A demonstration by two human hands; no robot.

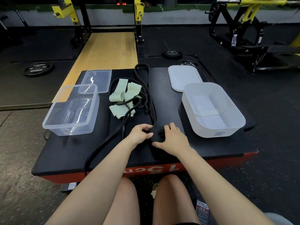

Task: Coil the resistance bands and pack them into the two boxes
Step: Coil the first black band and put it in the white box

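Coiling: your left hand (140, 133) and right hand (172, 138) both have their fingers curled around a flat black coil (158, 135) at the near middle of the platform.
Black band (146, 95): its loose length runs from the coil away from you, loops near the far edge, and another strand trails over the near edge to your left.
Green bands (123, 99): a pale green tangle lies beyond the coil, crossed by black strands; one piece reads "30".
Clear box (53, 120): on your left, open, apparently holding nothing, though glare makes its floor hard to read.
Clear lid (97, 78): flat just behind the clear box, its near edge tucked under the box's far rim.
White box (235, 120): on your right, open, with only a low divider inside.
White lid (183, 77): lying behind the white box, touching or overlapped by it.
Platform (203, 148): black padded top, red side with large white numerals.
Room: dark rubber gym floor, a weight plate (38, 68) to the left, a wooden lifting deck (107, 49) ahead, yellow and black rack (138, 21) uprights beyond.
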